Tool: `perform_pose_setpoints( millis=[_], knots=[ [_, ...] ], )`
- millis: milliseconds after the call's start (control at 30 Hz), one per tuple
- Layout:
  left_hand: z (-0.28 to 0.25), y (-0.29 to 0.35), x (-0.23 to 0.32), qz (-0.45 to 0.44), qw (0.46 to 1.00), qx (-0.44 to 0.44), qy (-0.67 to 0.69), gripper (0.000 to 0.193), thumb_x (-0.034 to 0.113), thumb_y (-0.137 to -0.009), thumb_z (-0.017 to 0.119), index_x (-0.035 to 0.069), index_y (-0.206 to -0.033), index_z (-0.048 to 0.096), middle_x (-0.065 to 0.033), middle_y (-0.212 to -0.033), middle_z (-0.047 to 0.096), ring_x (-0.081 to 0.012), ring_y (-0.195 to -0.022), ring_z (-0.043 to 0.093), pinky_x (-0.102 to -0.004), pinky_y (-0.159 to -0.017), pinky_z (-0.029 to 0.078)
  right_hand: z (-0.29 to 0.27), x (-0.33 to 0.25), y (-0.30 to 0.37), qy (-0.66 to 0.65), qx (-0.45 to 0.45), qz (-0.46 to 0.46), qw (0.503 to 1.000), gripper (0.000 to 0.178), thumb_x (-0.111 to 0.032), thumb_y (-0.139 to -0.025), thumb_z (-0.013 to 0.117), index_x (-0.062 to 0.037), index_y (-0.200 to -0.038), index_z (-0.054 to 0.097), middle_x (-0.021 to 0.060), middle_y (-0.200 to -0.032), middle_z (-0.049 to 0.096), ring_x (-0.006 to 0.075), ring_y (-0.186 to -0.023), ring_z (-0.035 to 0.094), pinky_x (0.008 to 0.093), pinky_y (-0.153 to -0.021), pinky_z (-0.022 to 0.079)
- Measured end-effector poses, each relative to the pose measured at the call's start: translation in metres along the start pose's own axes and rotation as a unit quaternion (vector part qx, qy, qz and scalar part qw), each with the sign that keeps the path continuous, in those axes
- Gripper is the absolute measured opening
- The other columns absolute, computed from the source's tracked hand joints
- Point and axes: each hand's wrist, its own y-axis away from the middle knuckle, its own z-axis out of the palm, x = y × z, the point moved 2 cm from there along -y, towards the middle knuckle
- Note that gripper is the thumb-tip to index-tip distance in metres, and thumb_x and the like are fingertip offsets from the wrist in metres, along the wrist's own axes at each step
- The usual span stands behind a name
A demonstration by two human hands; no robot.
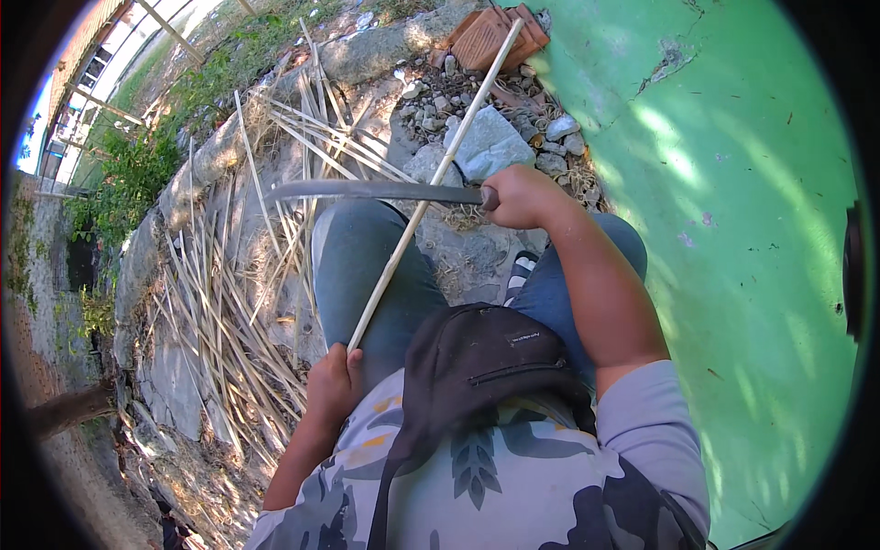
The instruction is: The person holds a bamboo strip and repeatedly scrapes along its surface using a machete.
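My left hand [332,383] is closed round the near end of a long pale strip of split wood or bamboo [394,258], beside my left thigh. The strip slants up and away to the right, its far end above some bricks. In my right hand [527,196] is the handle of a machete [367,190], fingers wrapped round it. Its long dark blade points left and crosses the strip about midway. Whether the blade touches the strip, I cannot tell. Both hands are in front of my seated body, over my jeans.
Many similar strips [220,312] lie heaped on the ground to the left. Ahead are a big pale stone [490,145], gravel and stacked orange bricks [486,41]. A green painted floor [752,275] spreads to the right. A black bag [495,353] rests at my waist.
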Motion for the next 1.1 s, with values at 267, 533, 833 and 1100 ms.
perform_pose_setpoints(
  millis=[267,533,833,1100],
  knots=[
    [0.001,0.000,-0.004,-0.018,1.000,-0.006,-0.010,0.035,0.031,-0.102,0.051,0.001,-0.084,0.049,-0.0277,-0.068,0.059,-0.0508,-0.066,0.059,-0.0557,-0.059,0.046,-0.003,0.010,0.003,-0.049,0.030,0.061,0.996,0.023,-0.019,-0.073,0.068,-0.0093,-0.092,0.074,0.0162,-0.091,0.072,0.0344,-0.088,0.069,0.0433,-0.079,0.054],
    [-0.003,-0.004,-0.002,0.005,1.000,-0.005,0.021,0.034,0.029,-0.101,0.052,0.001,-0.082,0.048,-0.0265,-0.065,0.056,-0.0504,-0.065,0.058,-0.0544,-0.058,0.044,-0.005,0.026,-0.009,-0.068,-0.025,0.120,0.990,0.027,-0.022,-0.073,0.069,-0.0090,-0.097,0.075,0.0168,-0.092,0.073,0.0323,-0.088,0.070,0.0419,-0.079,0.054],
    [-0.005,-0.007,-0.018,-0.002,0.995,-0.046,0.083,0.036,0.028,-0.102,0.052,0.001,-0.079,0.047,-0.0259,-0.063,0.053,-0.0498,-0.061,0.055,-0.0517,-0.055,0.042,0.013,0.005,-0.001,-0.093,0.005,-0.050,0.994,0.019,-0.020,-0.074,0.067,-0.0030,-0.083,0.067,0.0161,-0.074,0.067,0.0314,-0.071,0.065,0.0410,-0.068,0.050],
    [-0.005,-0.009,-0.009,0.001,0.998,-0.028,0.064,0.036,0.028,-0.103,0.050,0.001,-0.080,0.048,-0.0267,-0.063,0.053,-0.0508,-0.063,0.055,-0.0529,-0.056,0.042,0.002,0.016,-0.007,-0.062,-0.053,0.083,0.993,0.026,-0.017,-0.072,0.068,-0.0093,-0.096,0.073,0.0154,-0.092,0.073,0.0323,-0.087,0.070,0.0414,-0.079,0.054]
  ],
)
